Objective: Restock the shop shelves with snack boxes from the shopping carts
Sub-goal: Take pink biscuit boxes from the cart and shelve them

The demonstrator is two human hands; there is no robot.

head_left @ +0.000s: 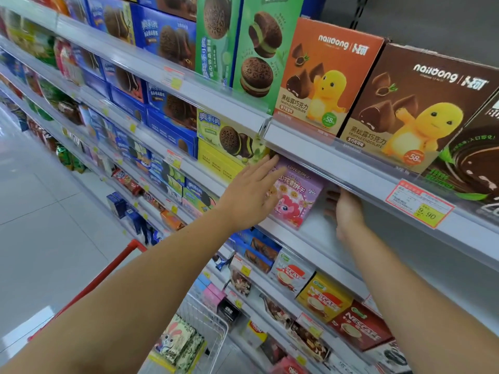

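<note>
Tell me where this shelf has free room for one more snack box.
Bare shelf lies right of the pink box, around the right hand, under the price rail. Left of the pink box, past the left hand, the yellow boxes stand tightly packed.

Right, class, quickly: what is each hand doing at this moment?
Left hand: open, fingers flat against the front of the pink biscuit box, no grip on it.
Right hand: open, beside the box on the shelf, holding nothing.
</note>
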